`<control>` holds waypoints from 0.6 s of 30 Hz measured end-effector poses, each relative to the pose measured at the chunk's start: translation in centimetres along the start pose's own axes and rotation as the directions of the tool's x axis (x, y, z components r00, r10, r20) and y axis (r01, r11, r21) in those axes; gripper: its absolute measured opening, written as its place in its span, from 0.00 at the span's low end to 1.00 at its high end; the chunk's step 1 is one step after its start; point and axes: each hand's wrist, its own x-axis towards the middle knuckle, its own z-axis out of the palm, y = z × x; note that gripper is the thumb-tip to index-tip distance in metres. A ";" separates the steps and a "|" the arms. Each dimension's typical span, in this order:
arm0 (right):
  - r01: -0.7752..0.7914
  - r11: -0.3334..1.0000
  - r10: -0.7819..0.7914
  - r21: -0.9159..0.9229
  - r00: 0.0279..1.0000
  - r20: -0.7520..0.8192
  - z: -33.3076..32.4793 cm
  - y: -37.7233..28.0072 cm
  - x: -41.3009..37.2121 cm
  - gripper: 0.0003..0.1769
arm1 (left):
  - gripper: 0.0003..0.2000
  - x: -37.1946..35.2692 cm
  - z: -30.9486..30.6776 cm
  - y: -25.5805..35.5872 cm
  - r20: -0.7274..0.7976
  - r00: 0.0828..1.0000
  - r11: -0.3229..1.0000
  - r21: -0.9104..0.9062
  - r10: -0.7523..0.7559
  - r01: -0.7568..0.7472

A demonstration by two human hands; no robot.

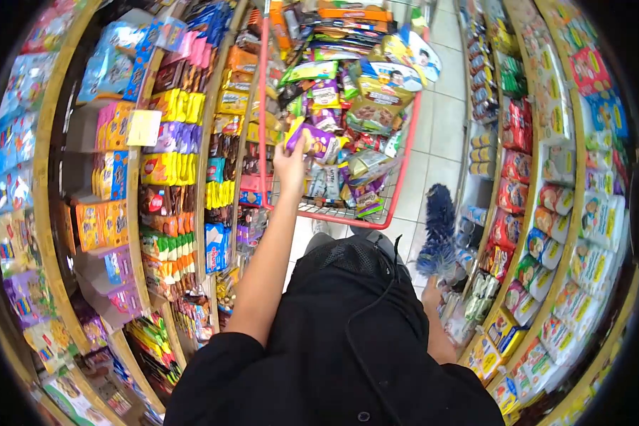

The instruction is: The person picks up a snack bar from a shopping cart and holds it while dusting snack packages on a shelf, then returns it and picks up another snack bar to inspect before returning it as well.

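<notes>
Before you, a red-railed cart (pixel 348 221) stands over the pale tiled floor (pixel 433 106), heaped with snack packets (pixel 378 106) in many colours. Shelving on your left (pixel 42 142) bears yellow packets (pixel 174 106) among tight rows; shelving on your right (pixel 539 142) carries red packs (pixel 516 170), small cans (pixel 483 153) and white packages (pixel 601 213).

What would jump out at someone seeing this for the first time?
Probably the red-rimmed cart at upper centre, heaped with colourful packets, with the left hand gripping a purple packet over the heap. Next comes the fluffy dark-blue duster, right of centre, in the right hand. Crowded shelves line both sides.
</notes>
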 end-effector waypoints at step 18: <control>0.964 0.189 -0.817 0.185 0.259 -0.516 -15.6 -26.6 -0.6 0.19 | 0.19 -22.1 -20.2 3.7 -0.141 0.990 0.446 -0.886 0.006 -0.129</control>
